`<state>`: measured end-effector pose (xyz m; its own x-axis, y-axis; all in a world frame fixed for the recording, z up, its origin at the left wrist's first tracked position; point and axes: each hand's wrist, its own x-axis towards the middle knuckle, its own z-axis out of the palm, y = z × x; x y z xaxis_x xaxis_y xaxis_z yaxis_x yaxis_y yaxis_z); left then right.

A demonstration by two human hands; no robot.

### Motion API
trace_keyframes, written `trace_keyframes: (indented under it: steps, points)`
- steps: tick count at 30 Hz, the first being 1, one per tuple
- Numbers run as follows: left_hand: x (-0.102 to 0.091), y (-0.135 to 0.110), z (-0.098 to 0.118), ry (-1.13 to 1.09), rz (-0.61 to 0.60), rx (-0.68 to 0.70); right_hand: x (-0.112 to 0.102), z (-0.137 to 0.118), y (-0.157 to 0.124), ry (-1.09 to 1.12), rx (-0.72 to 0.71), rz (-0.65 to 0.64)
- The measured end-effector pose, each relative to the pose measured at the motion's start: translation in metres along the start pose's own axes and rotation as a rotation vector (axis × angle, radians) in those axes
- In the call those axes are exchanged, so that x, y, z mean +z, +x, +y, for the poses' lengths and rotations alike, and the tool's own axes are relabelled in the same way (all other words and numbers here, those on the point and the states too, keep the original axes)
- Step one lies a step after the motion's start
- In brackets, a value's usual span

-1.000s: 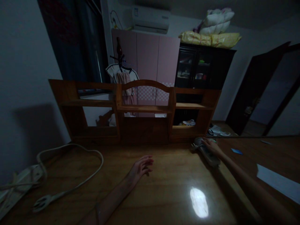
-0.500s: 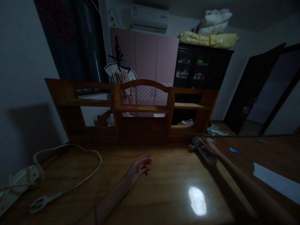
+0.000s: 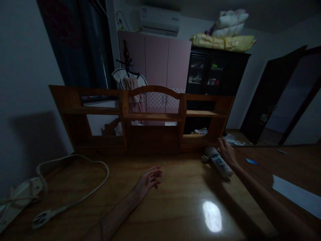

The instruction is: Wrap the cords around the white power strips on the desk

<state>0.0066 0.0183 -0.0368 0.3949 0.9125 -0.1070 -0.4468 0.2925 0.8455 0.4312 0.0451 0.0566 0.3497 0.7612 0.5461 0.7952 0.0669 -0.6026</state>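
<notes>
Dim room: right hand [image 3: 227, 152], fingers loosely open, rests against a white power strip [image 3: 217, 162] at the far edge of the bench [image 3: 175, 211]; left hand [image 3: 149, 178] lies open and empty mid-bench. Strip markings unreadable

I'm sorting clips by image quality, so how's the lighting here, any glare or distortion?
Head view: dim overall; a bright glare patch sits on the glossy desk; the wooden shelf splays from wide-angle distortion; the right hand beside the white power strip is murky in shadow, the left hand clearer.
</notes>
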Motion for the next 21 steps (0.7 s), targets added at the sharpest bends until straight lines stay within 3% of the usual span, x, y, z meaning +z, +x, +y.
trace_keyframes:
  steps: [2,5,7,9,10,11,14,21]
  points:
    - [0.0,0.001,-0.002,0.019,-0.001,-0.005,0.004,-0.046,-0.02,0.119,-0.105,0.021]
    - [-0.002,0.004,-0.006,0.064,0.028,-0.019,0.028,-0.114,-0.071,0.169,-0.342,-0.127]
    - [-0.003,0.006,-0.009,0.081,0.057,-0.003,0.054,-0.144,-0.11,0.039,-0.678,-0.222]
    - [-0.005,0.006,-0.01,0.1,0.077,0.04,0.083,-0.156,-0.142,-0.046,-1.035,-0.26]
    - [-0.006,0.006,-0.009,0.11,0.079,0.063,0.096,-0.156,-0.154,-0.059,-1.12,-0.256]
    - [-0.008,0.005,-0.009,0.119,0.073,0.08,0.108,-0.153,-0.162,-0.05,-1.136,-0.248]
    - [-0.01,0.002,-0.005,0.112,0.022,0.081,0.125,-0.135,-0.165,-0.049,-0.972,-0.264]
    - [-0.013,0.004,-0.001,0.02,-0.073,-0.036,0.115,-0.109,-0.134,0.149,-0.625,-0.368]
